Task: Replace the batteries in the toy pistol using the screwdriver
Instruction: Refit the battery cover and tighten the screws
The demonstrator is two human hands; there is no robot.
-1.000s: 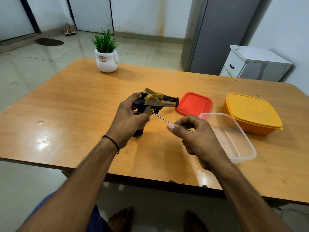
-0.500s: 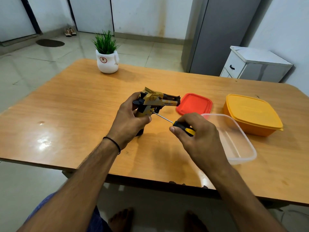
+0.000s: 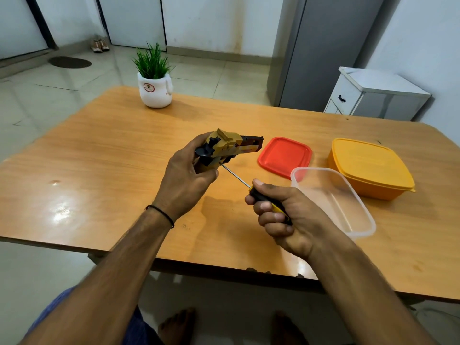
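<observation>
No words or numbers can be read anywhere. The white plant pot point(image 3: 155, 95) at the far left of the counter point(image 3: 99, 150) carries a small round badge point(image 3: 148, 87) with a red ring, but whatever is printed inside it is too small to make out.

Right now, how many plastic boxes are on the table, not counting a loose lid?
2. The clear box is open and nearest to the person. The yellow box, lid on, stands behind it, to the right. The red lid lies alone, left of the yellow box. Nothing seems hidden.
</observation>
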